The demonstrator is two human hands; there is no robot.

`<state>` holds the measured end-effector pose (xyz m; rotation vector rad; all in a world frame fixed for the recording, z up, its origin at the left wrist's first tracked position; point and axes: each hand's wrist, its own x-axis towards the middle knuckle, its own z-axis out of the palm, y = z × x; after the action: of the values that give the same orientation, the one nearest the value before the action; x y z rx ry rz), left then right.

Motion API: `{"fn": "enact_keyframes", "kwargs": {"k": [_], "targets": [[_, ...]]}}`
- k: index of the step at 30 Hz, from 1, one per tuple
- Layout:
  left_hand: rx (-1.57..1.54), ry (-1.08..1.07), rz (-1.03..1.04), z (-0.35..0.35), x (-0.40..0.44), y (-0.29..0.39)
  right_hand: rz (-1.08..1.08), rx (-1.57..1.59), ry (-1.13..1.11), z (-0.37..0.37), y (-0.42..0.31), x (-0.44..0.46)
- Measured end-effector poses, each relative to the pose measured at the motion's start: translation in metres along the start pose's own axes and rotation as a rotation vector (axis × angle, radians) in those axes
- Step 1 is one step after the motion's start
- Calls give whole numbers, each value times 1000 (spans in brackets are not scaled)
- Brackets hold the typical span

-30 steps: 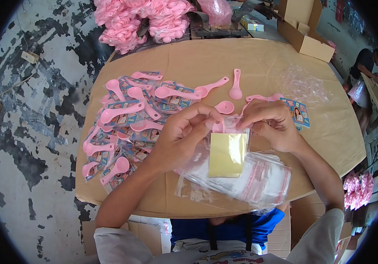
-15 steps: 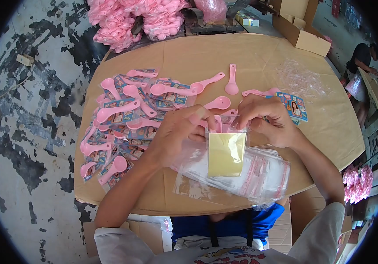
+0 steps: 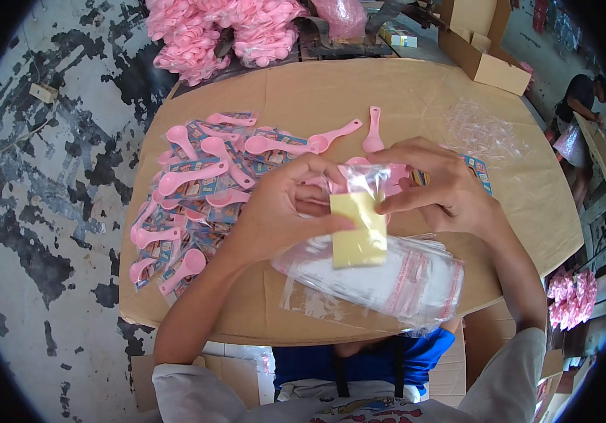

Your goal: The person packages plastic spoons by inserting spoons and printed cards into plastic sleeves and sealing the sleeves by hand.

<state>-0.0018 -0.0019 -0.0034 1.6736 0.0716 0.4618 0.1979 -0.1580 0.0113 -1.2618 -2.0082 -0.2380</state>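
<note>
My left hand (image 3: 282,211) pinches the glossy packet (image 3: 358,247), can't tell if right hand (image 3: 451,189) grips; loose pinch could drop it on clear bags (image 3: 395,285) below both

Pale grey shirt (image 3: 275,410); short, loose sleeves (image 3: 194,390); multicoloured print (image 3: 368,410) across the front.

My left hand (image 3: 273,215) hides part of the rectangular yellow card (image 3: 361,238), while my right hand (image 3: 453,185) partly covers the flat blue printed cards (image 3: 480,170).
</note>
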Motion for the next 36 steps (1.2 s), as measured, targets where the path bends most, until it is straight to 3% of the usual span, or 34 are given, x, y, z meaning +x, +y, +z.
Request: {"fn": "enact_keyframes", "kwargs": {"k": [2,4,6,9,12,18,24,27,30,31,33,36], "targets": [[44,81,106,-9,0,10,83,-30,-62,-6,-2,-2],[391,305,480,-24,5,16,217,28,-211,-11,-8,-4],[725,540,642,-41,2,31,332,119,-431,-14,-18,-5],[1363,355,516,-74,-3,51,395,-115,-727,-12,-37,-1],[1412,338,493,-67,1,37,237,-258,-574,5,-36,-14],[1039,-158,293,-39,2,13,205,-126,-666,-2,-51,-6],[966,-165,294,-17,-1,18,220,44,-653,13,-50,-17],[866,-169,110,-31,-4,15,403,235,-541,2,-47,-11],[108,-8,69,-35,-1,0,702,392,-157,-7,-41,-1],[-17,24,94,-29,0,-3,749,461,-58,-10,-40,1],[-269,85,140,1,1,-7,654,421,24,-7,-34,0],[-437,-97,-216,33,-12,-12,597,398,111,11,-32,-6]]}}
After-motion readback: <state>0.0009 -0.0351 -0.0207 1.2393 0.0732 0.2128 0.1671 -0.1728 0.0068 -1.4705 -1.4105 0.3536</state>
